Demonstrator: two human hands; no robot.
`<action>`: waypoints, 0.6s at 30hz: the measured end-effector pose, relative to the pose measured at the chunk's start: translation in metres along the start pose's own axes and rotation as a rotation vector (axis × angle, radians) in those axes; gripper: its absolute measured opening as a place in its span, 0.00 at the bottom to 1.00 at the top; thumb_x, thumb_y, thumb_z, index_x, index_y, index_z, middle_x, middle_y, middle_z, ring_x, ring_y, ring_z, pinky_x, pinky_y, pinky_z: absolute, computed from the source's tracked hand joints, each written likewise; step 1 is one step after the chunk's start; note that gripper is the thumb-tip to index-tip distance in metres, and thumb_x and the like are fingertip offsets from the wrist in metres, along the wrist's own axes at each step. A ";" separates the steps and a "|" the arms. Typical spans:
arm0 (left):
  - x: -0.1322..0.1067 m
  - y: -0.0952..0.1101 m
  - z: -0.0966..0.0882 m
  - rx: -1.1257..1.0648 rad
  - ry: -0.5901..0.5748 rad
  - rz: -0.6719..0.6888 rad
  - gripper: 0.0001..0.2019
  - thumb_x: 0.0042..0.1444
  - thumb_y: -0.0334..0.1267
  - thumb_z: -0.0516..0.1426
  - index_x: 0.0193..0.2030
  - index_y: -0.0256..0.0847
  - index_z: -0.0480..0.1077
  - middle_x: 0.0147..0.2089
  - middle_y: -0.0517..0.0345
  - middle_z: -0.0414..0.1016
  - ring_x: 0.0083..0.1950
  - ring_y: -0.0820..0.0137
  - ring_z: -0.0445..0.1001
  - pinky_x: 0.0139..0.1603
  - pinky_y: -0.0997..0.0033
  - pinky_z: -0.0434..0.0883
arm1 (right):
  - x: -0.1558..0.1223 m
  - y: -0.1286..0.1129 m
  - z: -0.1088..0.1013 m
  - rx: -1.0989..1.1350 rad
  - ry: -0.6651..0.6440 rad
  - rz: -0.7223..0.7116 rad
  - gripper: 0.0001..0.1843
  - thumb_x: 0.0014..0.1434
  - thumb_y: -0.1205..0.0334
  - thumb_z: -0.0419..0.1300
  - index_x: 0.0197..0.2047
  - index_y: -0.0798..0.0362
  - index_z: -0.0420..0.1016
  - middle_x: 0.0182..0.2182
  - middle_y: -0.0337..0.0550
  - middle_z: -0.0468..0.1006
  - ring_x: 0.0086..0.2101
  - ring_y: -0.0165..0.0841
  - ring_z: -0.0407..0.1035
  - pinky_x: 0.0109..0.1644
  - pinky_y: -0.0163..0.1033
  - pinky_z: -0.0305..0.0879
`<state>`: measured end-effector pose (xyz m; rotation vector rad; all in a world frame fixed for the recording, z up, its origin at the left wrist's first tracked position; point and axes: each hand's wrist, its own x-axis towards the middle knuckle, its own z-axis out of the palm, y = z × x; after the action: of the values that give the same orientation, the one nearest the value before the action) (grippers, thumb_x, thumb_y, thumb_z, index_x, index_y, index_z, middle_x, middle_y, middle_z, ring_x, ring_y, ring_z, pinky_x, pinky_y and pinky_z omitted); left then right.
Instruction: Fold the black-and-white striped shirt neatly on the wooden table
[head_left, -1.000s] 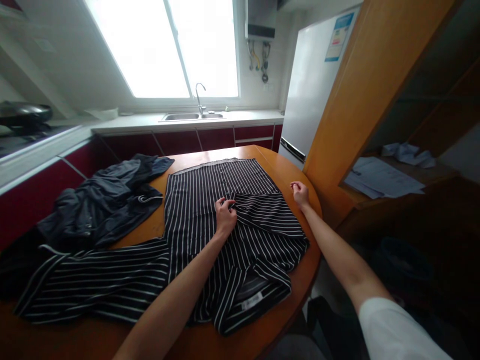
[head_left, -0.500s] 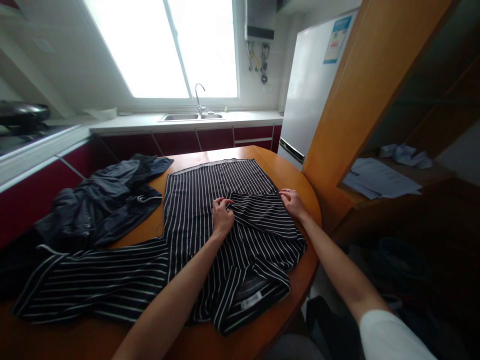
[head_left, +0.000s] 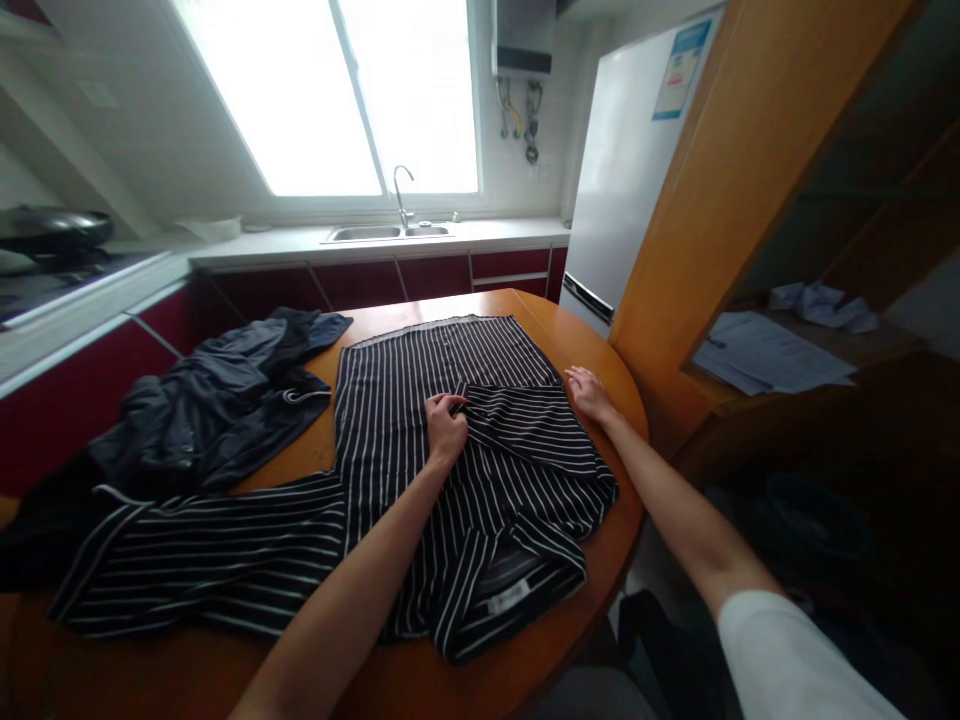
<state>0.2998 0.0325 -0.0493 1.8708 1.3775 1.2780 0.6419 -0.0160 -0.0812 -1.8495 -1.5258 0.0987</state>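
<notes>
Since the earlier frame, the right hand (head_left: 590, 395) has drawn off the edge of the shirt (head_left: 390, 400) to just beside it. Across the bench (head_left: 589, 340) the striped shirt lies spread, one sleeve (head_left: 217, 560) stretched left, the other sleeve (head_left: 536, 420) folded over its front. Dark clothes (head_left: 217, 390) lie heaped to its left. Of the hands, the left hand (head_left: 447, 428) pinches the folded sleeve's end; the right is released, fingers extended, contact with the bench unclear. Inside the collar (head_left: 459, 610) shows a pale label (head_left: 510, 597).
</notes>
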 end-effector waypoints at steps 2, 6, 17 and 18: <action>0.000 -0.001 0.000 0.019 -0.042 0.016 0.13 0.51 0.23 0.54 0.39 0.39 0.76 0.51 0.48 0.66 0.57 0.60 0.70 0.66 0.57 0.67 | 0.005 0.001 0.001 -0.011 -0.008 0.004 0.20 0.67 0.54 0.54 0.56 0.50 0.78 0.61 0.52 0.73 0.64 0.44 0.61 0.69 0.55 0.52; 0.003 -0.006 -0.001 0.017 -0.001 0.046 0.16 0.52 0.22 0.54 0.44 0.39 0.74 0.49 0.48 0.68 0.57 0.60 0.70 0.65 0.56 0.67 | 0.004 -0.002 0.006 -0.064 -0.017 0.029 0.21 0.62 0.53 0.61 0.56 0.50 0.78 0.62 0.54 0.71 0.64 0.48 0.61 0.69 0.58 0.51; -0.007 0.015 -0.004 0.267 -0.173 0.388 0.22 0.63 0.26 0.47 0.59 0.43 0.72 0.64 0.53 0.70 0.69 0.64 0.64 0.72 0.57 0.60 | -0.006 -0.018 -0.006 -0.025 0.066 0.020 0.28 0.66 0.64 0.43 0.62 0.61 0.73 0.60 0.55 0.74 0.62 0.38 0.65 0.69 0.47 0.56; -0.011 0.016 -0.001 0.349 -0.275 0.414 0.20 0.66 0.30 0.48 0.61 0.43 0.71 0.66 0.53 0.69 0.70 0.61 0.62 0.73 0.54 0.57 | -0.010 -0.024 -0.007 -0.013 0.062 -0.012 0.28 0.66 0.63 0.43 0.63 0.60 0.72 0.62 0.54 0.72 0.63 0.38 0.64 0.70 0.47 0.55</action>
<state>0.3054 0.0157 -0.0403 2.5651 1.1586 0.9421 0.6228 -0.0276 -0.0667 -1.8369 -1.4981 0.0256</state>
